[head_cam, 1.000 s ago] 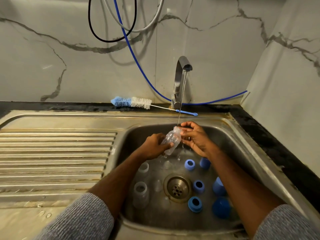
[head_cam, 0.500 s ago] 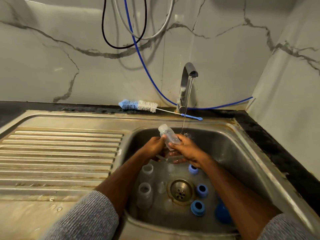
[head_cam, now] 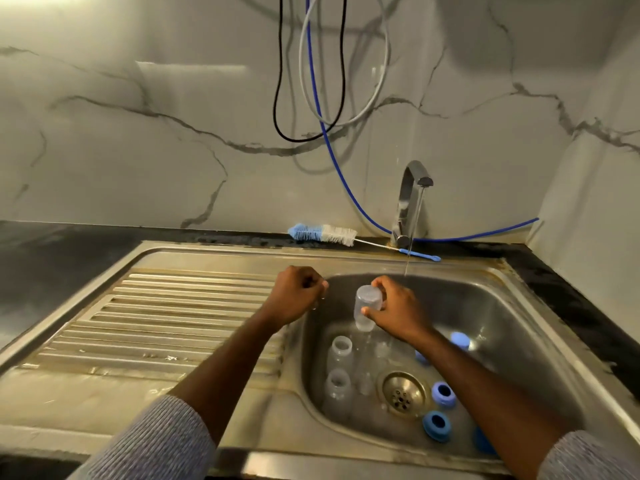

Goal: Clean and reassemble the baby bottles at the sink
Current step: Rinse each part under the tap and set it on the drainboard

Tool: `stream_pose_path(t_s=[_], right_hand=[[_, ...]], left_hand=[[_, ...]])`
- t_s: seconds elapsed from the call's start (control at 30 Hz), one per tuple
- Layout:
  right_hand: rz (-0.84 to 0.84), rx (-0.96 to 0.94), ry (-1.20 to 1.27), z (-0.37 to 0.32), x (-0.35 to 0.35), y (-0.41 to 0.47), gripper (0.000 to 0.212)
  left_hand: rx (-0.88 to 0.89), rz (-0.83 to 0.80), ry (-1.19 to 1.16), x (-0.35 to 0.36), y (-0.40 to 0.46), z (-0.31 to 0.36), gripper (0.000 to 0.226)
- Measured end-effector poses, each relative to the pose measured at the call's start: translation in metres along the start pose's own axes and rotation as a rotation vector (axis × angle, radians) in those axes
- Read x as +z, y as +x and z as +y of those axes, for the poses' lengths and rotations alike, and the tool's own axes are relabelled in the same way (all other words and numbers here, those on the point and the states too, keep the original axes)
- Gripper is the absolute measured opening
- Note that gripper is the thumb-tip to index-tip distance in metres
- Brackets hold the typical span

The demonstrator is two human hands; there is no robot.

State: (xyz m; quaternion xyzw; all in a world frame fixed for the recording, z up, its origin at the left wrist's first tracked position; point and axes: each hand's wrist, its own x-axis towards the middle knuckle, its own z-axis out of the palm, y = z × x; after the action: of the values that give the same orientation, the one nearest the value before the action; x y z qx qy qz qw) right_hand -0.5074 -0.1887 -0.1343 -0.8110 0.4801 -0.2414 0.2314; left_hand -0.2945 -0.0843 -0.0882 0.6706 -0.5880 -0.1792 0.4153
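Right hand [head_cam: 398,311] wrapped around a clear baby bottle [head_cam: 367,308], held upside down over the basin of the steel sink [head_cam: 519,327], mouth pointing down, a bit of water trickling out of it. Left hand [head_cam: 296,296] curled into a loose fist at about 9 o'clock from the bottle, hovering over the basin edge, nothing in it as far as can be seen.

Tap [head_cam: 410,202] at 1 o'clock from the bottle, running, thin stream dropping just past the right hand's knuckles. Bottle brush [head_cam: 325,233] lying on the back ledge at 11 o'clock, blue and white bristles pointing left, handle reaching behind the stream.

Down in the basin: two more clear bottles [head_cam: 341,351] standing upright at 6 to 7 o'clock from the held one, left of the drain [head_cam: 403,393]. Blue collar rings [head_cam: 443,394] at 3 to 4 o'clock from the drain, another blue piece [head_cam: 460,341] up near the right forearm. Some clear bits between the bottles and drain, too faint to make out.

Ribbed draining board [head_cam: 166,320] off at 9 o'clock. Loops of black, grey and blue hose [head_cam: 325,133] hanging on the marble wall at 12.
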Motion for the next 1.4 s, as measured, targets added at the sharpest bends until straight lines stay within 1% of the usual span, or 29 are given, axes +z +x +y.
stream_pose_path(t_s=[0.07,0.13,0.23,0.33,0.47,0.53,0.6,0.73,0.9,1.03,1.2,1.27,1.4], right_hand=[[0.039,-0.032,-0.004,-0.01,-0.001,0.0,0.066],[0.086,-0.074,-0.003,-0.02,-0.002,0.001,0.066],[0.029,-0.084,-0.073,-0.032,-0.002,0.002,0.064],[0.066,-0.064,-0.065,-0.046,-0.001,0.009,0.065],[0.195,-0.083,0.061,-0.08,0.005,0.024,0.06],[0.211,-0.124,0.143,-0.107,0.013,0.036,0.058],[0.2,-0.173,0.218,-0.135,0.024,0.049,0.056],[0.113,-0.233,0.301,-0.197,0.06,0.077,0.061],[0.042,-0.264,0.309,-0.269,0.113,0.106,0.058],[-0.014,-0.303,0.299,-0.315,0.149,0.121,0.058],[-0.036,-0.308,0.274,-0.352,0.177,0.133,0.059],[-0.061,-0.298,0.24,-0.356,0.186,0.137,0.057],[-0.099,-0.256,0.209,-0.349,0.2,0.142,0.058]], left_hand=[[-0.026,0.023,-0.019,-0.016,-0.003,-0.006,0.012],[-0.045,0.046,-0.03,-0.031,-0.006,-0.012,0.011],[-0.077,0.09,-0.031,-0.05,-0.01,-0.024,0.011],[-0.099,0.128,-0.028,-0.068,-0.012,-0.037,0.013],[-0.118,0.125,0.0,-0.095,-0.016,-0.057,0.012],[-0.136,0.123,0.017,-0.113,-0.018,-0.07,0.01],[-0.157,0.135,0.028,-0.132,-0.018,-0.085,0.01],[-0.192,0.19,0.122,-0.175,-0.015,-0.116,0.01],[-0.26,0.298,0.196,-0.225,-0.012,-0.147,0.011],[-0.297,0.308,0.215,-0.255,-0.013,-0.162,0.009],[-0.297,0.281,0.237,-0.272,-0.02,-0.17,0.004],[-0.291,0.268,0.247,-0.274,-0.022,-0.173,0.004],[-0.296,0.241,0.251,-0.276,-0.024,-0.176,0.005]])
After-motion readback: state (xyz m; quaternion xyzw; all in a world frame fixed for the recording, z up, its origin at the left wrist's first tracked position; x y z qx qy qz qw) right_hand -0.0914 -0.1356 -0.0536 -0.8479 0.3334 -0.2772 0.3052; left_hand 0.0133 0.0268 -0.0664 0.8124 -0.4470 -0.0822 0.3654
